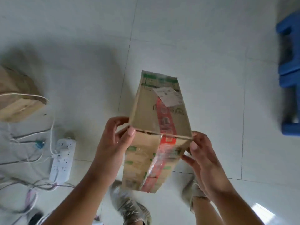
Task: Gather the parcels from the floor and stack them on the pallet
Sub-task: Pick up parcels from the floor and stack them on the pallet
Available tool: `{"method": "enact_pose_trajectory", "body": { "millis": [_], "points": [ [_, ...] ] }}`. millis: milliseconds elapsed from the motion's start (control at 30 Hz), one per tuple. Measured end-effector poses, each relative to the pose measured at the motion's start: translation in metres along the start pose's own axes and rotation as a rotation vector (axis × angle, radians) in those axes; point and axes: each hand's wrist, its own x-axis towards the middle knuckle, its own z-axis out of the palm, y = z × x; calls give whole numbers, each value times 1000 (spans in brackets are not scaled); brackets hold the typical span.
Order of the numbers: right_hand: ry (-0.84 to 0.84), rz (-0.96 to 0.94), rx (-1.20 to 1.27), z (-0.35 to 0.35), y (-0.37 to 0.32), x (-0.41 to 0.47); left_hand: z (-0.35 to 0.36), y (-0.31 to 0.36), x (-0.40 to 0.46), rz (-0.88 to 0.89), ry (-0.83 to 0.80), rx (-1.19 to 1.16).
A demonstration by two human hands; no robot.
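Observation:
A long brown cardboard parcel [146,114] with red tape and a white label is held up above the floor in the middle of the view. My left hand [112,143] grips its left side, thumb on the near edge. My right hand [201,153] holds its right side, fingers under the box. The blue plastic pallet [289,65] lies at the right edge of the view, partly cut off. Another brown parcel [14,95] sits on the floor at the far left.
White power strips [63,158] and tangled cables [29,140] lie on the floor at the lower left. My two shoes [129,207] stand on the pale tiled floor [211,46] below the parcel.

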Motion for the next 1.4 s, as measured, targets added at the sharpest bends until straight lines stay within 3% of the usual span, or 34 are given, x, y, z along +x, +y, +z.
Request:
{"method": "enact_pose_trajectory", "body": {
  "millis": [200, 500, 700, 1400],
  "points": [
    [22, 21, -68, -25, -6, -36, 25, -5, -6, -11, -97, 104],
    [-11, 148, -384, -74, 69, 5, 69, -61, 18, -71, -311, 525],
    [-86, 107, -281, -95, 79, 14, 94, -67, 22, 42, -256, 521],
    [-126, 43, -257, -113, 84, 18, 111, -70, 11, 39, -255, 526]
  ]
}}
